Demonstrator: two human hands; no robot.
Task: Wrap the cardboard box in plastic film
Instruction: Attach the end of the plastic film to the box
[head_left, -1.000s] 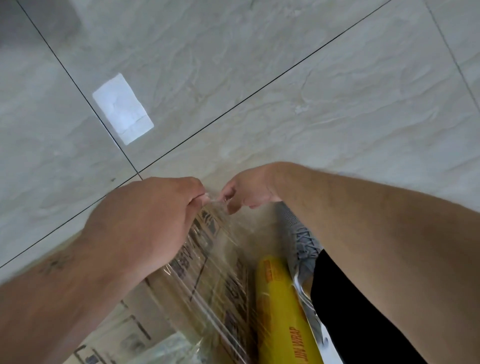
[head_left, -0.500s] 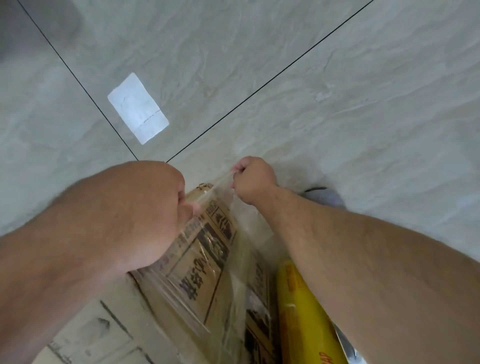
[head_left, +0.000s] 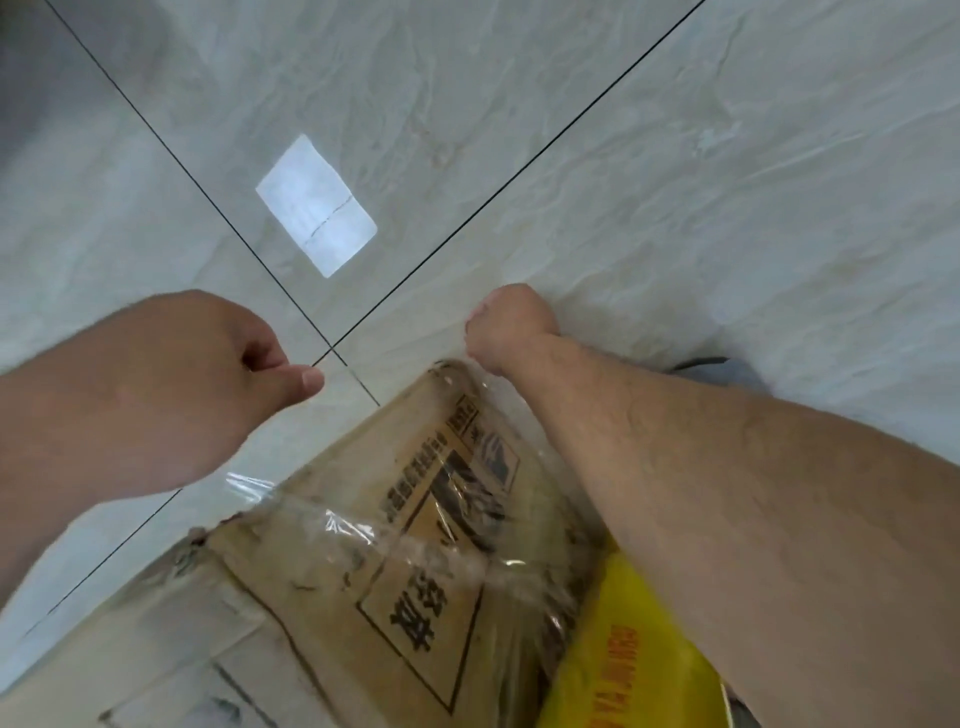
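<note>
The cardboard box (head_left: 332, 597), brown with black print, lies at the bottom centre under clear plastic film (head_left: 441, 551). My right hand (head_left: 511, 325) is a fist just beyond the box's far corner and grips the film that runs down over the box. Out to the left of the box, over the floor, my left hand (head_left: 208, 374) has its fingers curled and its thumb pinched to them; the film there is almost too clear to see. A loose film edge (head_left: 249, 483) shows under my left wrist. The yellow film roll (head_left: 623, 649) lies against the box's right side, below my right forearm.
Pale marble-look floor tiles (head_left: 675, 182) with dark grout lines fill the view. A bright white rectangle (head_left: 317, 205) shows on the floor beyond the hands. Part of a grey shoe (head_left: 727, 366) peeks out behind my right forearm.
My hands, close together over the box corner a second ago, have pulled apart: the left went left off the box, the right stayed near the corner. More of the box shows.
</note>
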